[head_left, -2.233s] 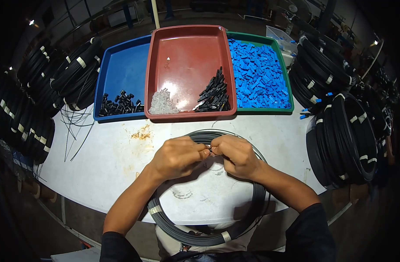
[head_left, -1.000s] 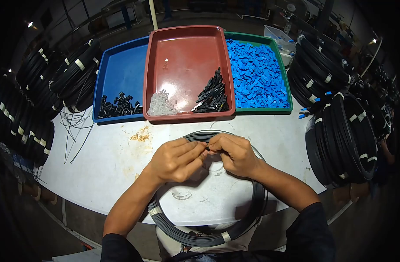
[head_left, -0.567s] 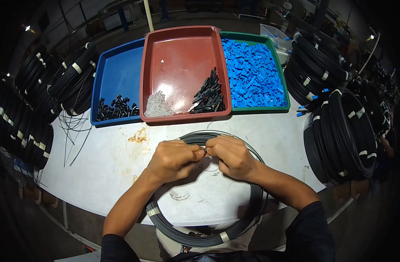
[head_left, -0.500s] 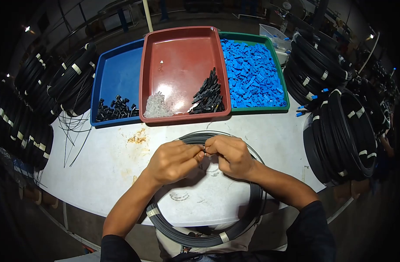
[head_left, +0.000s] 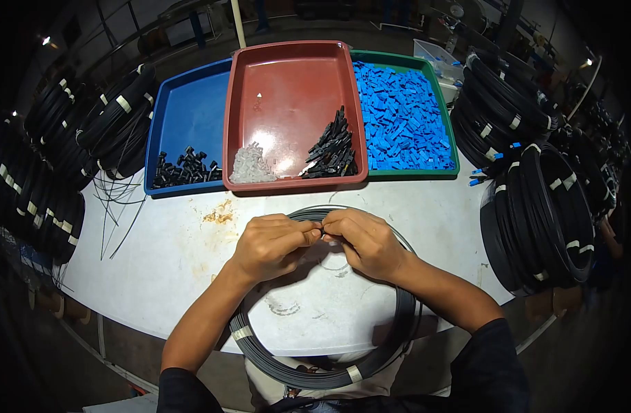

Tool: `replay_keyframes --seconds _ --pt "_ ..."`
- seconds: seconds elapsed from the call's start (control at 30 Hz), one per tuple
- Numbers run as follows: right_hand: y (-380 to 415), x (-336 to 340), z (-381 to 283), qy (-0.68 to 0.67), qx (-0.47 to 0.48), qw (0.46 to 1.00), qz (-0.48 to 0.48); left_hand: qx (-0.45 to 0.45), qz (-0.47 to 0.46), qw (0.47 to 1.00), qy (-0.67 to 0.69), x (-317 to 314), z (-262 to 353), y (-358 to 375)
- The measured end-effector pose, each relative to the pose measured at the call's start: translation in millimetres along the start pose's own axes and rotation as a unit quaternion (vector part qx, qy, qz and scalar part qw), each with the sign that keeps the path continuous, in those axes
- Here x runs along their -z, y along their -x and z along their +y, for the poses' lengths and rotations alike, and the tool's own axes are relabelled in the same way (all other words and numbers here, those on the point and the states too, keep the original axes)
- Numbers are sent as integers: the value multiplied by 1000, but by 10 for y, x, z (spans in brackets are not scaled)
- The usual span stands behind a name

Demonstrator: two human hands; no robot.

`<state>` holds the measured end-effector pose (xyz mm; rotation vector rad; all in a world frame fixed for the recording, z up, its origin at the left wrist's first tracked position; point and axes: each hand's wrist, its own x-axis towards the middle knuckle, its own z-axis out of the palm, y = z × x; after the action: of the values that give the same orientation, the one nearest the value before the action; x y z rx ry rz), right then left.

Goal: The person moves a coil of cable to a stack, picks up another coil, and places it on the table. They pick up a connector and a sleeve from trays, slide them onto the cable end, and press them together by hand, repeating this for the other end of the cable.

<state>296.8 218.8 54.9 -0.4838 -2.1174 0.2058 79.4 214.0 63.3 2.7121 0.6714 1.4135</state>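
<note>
A coil of black cable (head_left: 295, 372), bound with pale tape, lies at the front of the white table and overhangs its near edge. Over the far side of the coil, my left hand (head_left: 273, 246) and my right hand (head_left: 366, 242) meet with their fingertips pinched together. Between them is something small and dark, mostly covered by the fingers, so its kind does not show. Both thumbs press in close to the forefingers.
Behind the coil stand a blue tray (head_left: 191, 103) with black parts, a red tray (head_left: 288, 76) with clear and black pieces, and a green tray (head_left: 456, 162) full of blue connectors. Taped cable coils (head_left: 542, 213) are stacked right, more coils (head_left: 116, 120) left.
My left fingers have curled in more tightly against the right fingertips. The camera view has shifted slightly; the coil and trays stay in place.
</note>
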Motion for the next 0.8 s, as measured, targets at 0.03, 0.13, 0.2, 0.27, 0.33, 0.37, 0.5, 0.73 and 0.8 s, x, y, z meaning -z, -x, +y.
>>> replay_keyframes --seconds 0.03,0.13,0.2,0.27,0.33,0.37,0.5,0.73,0.8 --pt "3 -1 -4 24 16 1000 10 0 0 1000 0 6 9 1" --pt "14 5 3 38 33 999 11 76 -11 996 40 17 39 16" --pt "20 14 13 30 29 999 10 140 -24 987 69 14 27 45" --pt "22 18 20 23 25 999 9 156 -24 984 86 38 63 5" --pt "19 30 33 15 12 1000 15 172 -23 979 104 52 67 -8" --pt "21 32 36 16 12 1000 15 182 -16 978 105 73 50 2" --pt "17 8 26 14 5 1000 21 202 28 970 135 40 61 1" --pt "19 23 38 15 5 1000 -4 194 0 970 145 56 27 20" --pt "7 29 28 16 11 1000 2 250 29 946 205 51 48 21"
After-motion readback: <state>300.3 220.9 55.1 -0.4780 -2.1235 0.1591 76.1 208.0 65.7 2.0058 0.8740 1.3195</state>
